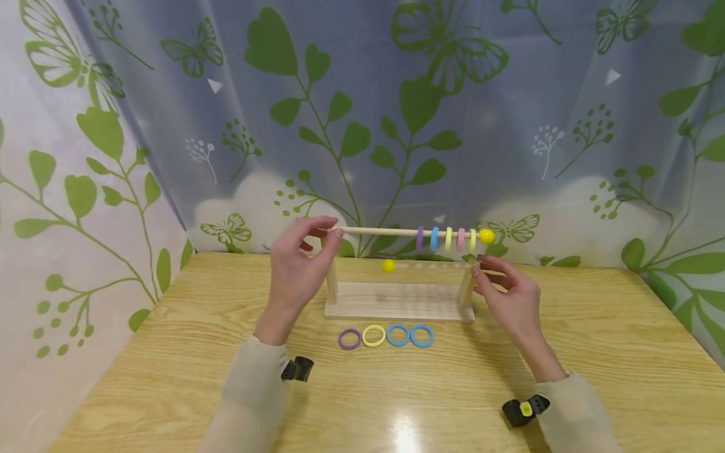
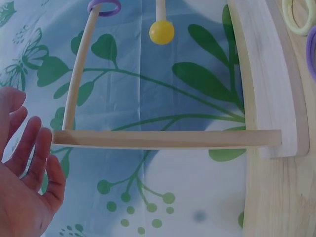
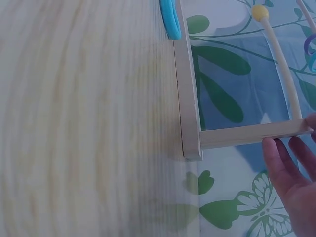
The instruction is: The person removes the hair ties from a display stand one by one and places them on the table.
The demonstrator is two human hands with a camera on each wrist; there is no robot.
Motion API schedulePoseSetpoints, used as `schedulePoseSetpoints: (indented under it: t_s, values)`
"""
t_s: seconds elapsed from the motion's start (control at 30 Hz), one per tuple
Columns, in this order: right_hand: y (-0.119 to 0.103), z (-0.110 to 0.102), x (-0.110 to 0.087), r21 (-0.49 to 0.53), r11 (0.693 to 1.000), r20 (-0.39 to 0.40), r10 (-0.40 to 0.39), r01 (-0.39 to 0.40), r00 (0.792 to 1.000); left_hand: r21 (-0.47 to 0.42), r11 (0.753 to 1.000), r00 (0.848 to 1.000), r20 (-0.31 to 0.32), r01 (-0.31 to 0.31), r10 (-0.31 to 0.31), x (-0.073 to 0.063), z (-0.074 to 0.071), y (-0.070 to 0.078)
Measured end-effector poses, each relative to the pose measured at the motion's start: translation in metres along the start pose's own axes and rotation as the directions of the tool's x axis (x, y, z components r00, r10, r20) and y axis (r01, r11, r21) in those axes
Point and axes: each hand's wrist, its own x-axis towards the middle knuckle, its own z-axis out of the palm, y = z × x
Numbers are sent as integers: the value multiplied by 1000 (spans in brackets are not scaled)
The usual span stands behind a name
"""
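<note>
A wooden ring stand has a flat base (image 1: 396, 301) and two uprights. Its upper rod (image 1: 379, 231) carries purple, blue, yellow and pink rings, with a yellow ball (image 1: 486, 236) at its right end. The lower rod reaches left from the right upright (image 1: 467, 286) and ends in another yellow ball (image 1: 387, 266). My left hand (image 1: 300, 258) has thumb and forefinger around the top of the left upright (image 2: 168, 138), by the upper rod's end. The right hand (image 1: 510, 292) pinches the right upright near its top, fingertips against the wood in the right wrist view.
In front of the base, a purple ring (image 1: 350, 339), a yellow ring (image 1: 374, 336) and two blue rings (image 1: 398, 335) lie in a row on the wooden table (image 1: 453, 390). A leaf-patterned curtain (image 1: 362, 94) hangs behind the table.
</note>
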Motion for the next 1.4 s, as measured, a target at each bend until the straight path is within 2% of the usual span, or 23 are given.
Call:
schedulePoseSetpoints:
  t_s: [0.37, 0.57, 0.9, 1.1, 1.27, 1.4]
  values:
    - [-6, 2, -1, -79, 993, -47, -94, 90, 994, -21, 998, 996, -75, 54, -56, 6, -7, -13]
    - [-8, 4, 0, -102, 986, -89, -140, 131, 986, -23, 991, 991, -32, 132, -133, 7, -9, -18]
    - [-13, 5, 0, -102, 970, -108, -230, 219, 967, -134, 962, 971, 57, 240, -234, 6, -2, -30]
    - [-18, 7, 2, -103, 959, -124, -276, 264, 953, -203, 932, 953, 107, 301, -285, 4, 1, -34]
    - [-18, 9, 3, -131, 955, -140, -285, 267, 948, -264, 900, 937, 117, 348, -328, 1, 4, -37]
    - [-19, 9, 3, -118, 952, -136, -297, 282, 945, -291, 889, 935, 97, 353, -340, -2, 6, -39]
